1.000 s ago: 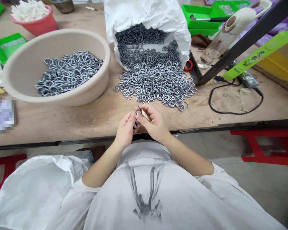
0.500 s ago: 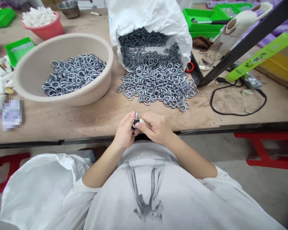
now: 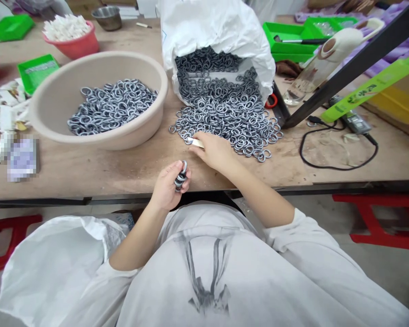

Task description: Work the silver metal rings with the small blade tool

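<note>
Several grey rings (image 3: pixel 180 177) are gripped in my left hand (image 3: pixel 167 186), its thumb and fingers closed round them just above the table's front edge. My right hand (image 3: pixel 215 151) pinches a small knife-like tool with a cream handle (image 3: pixel 197 143); its short tip points left. That tip is at the near left edge of a heap of loose grey rings (image 3: pixel 221 113), and I cannot tell whether it touches one. The heap spills out of a white sack (image 3: pixel 218 27) lying on its side. A large beige basin (image 3: pixel 122 141), left of the heap, holds many more rings.
A red bowl (image 3: pixel 85 45) of white pieces and a green tray (image 3: pixel 27 75) stand at the left. On the right, a slanted dark metal bar (image 3: pixel 341 68), a bottle (image 3: pixel 313 68) and a black cable (image 3: pixel 303 156) border the heap. An open white bag (image 3: pixel 51 259) sits below the table edge.
My right hand has moved away from my left, forward to the ring heap, with the tool still in it. My left hand has drawn slightly left and keeps its rings.
</note>
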A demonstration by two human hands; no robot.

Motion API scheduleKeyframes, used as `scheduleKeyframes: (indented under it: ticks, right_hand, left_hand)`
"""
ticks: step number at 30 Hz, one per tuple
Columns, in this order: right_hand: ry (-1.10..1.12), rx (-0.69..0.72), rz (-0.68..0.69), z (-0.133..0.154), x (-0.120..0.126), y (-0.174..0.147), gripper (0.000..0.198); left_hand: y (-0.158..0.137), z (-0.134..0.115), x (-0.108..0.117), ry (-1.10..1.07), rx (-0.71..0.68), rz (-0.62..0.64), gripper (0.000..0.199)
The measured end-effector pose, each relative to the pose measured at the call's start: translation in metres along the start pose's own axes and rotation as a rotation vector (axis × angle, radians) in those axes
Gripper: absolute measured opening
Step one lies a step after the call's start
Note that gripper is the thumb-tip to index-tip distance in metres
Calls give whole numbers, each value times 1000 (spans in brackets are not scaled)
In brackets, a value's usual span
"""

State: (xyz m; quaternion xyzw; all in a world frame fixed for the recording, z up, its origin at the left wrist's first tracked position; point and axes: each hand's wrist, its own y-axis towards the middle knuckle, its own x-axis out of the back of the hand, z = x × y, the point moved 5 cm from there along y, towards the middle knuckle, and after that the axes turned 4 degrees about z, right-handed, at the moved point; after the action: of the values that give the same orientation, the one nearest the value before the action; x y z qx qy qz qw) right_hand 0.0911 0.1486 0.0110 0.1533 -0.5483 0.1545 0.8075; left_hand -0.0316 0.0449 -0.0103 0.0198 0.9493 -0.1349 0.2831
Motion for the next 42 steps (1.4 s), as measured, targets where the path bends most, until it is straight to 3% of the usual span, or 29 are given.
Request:
scheduleKeyframes:
  ticks: [4, 7, 9, 14, 17, 22, 27, 34, 42]
  right_hand:
    - [-141, -5, 117, 15, -13, 26, 29]
    - [-64, -27, 105, 10, -9, 25, 20]
    - [161, 7, 80, 6, -2, 12, 18]
    - [1053, 95, 142, 11, 3, -37, 37]
    - [1264, 65, 196, 18, -9, -54, 44]
    - [1150, 56, 40, 13, -15, -61, 33]
    - [1075, 115, -66, 15, -5, -67, 32]
    - [1001, 99, -98, 15, 2, -70, 28]
    - [517, 303, -138, 28, 14, -85, 45]
  left_hand:
    - [1, -11, 15, -20, -6, -72, 30]
    - [1, -15, 20, -70, 0, -81, 24]
    - [3, -12, 20, -116, 32, -68, 22]
    - [12, 8, 1, -87, 123, 3, 36]
    - [12, 19, -13, -24, 170, 51, 45]
    - [6, 20, -20, -63, 209, 112, 48]
    - [2, 16, -16, -74, 98, 7, 45]
    - [-1, 14, -23, -28, 15, 19, 42]
    - [0, 12, -20, -73, -3, -37, 42]
